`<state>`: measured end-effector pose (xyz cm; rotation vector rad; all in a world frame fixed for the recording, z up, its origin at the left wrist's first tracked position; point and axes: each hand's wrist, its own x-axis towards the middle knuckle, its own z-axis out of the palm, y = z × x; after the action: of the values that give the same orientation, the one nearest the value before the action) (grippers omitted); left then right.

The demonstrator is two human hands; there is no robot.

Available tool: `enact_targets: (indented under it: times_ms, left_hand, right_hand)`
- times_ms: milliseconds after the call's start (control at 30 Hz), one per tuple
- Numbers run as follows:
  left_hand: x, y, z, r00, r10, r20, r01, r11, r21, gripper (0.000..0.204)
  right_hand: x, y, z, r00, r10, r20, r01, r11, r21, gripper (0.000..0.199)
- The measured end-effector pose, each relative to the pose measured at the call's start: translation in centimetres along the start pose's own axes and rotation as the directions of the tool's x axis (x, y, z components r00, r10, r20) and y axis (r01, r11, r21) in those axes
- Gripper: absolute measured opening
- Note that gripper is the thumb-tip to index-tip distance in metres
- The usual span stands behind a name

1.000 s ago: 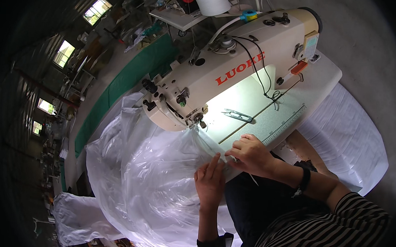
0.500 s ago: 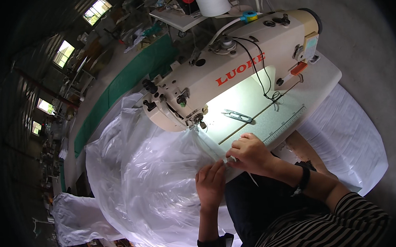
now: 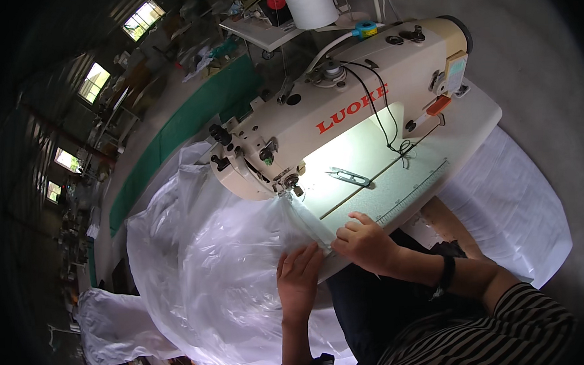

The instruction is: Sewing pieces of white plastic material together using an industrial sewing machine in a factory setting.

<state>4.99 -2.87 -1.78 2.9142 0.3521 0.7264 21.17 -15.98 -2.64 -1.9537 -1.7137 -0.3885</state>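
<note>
A large translucent white plastic sheet [image 3: 203, 246] spreads in loose folds under and left of the sewing machine [image 3: 354, 100]. One edge of it runs from the needle area [image 3: 289, 186] toward me along the front of the machine bed. My left hand [image 3: 299, 278] lies on the sheet near that edge, fingers stretched out and pressing on it. Just to its right, my right hand [image 3: 366, 244] is closed, its fingers curled in a pinch on the sheet's edge. The fingertips' exact hold is partly hidden. A pair of thread snips [image 3: 350, 176] rests on the lit bed.
A black cord [image 3: 388, 121] hangs from the machine's arm. At the right, a pile of white sheeting [image 3: 511, 197] hangs beside the table. Behind stand a white thread cone [image 3: 311, 6] and a green strip [image 3: 177, 135]. Another white bundle [image 3: 118, 324] lies lower left.
Both hands have moved a little toward me and to the left along the sheet's edge. The left fingers, more bent before, are now straighter, and the hands are slightly farther apart.
</note>
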Motion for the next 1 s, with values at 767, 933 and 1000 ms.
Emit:
enact_targets:
  times_ms: [767, 933, 1000]
  left_hand:
    - [7.0, -11.1, 2.3, 0.987, -0.159, -0.028, 0.157, 0.986, -0.064, 0.025]
    - [7.0, -12.0, 3.3, 0.968, -0.240, -0.069, 0.245, 0.967, 0.067, 0.029]
    - [6.7, -12.5, 3.5, 0.960, -0.264, -0.095, 0.273, 0.957, 0.102, 0.029]
  right_hand:
    - [3.4, 10.0, 0.3, 0.962, 0.264, -0.066, -0.271, 0.947, -0.170, 0.019]
    - [3.4, 9.9, 0.7, 0.934, 0.352, -0.068, -0.340, 0.930, 0.138, 0.014]
    - [2.9, 9.6, 0.1, 0.922, 0.387, -0.028, -0.360, 0.880, 0.308, 0.019]
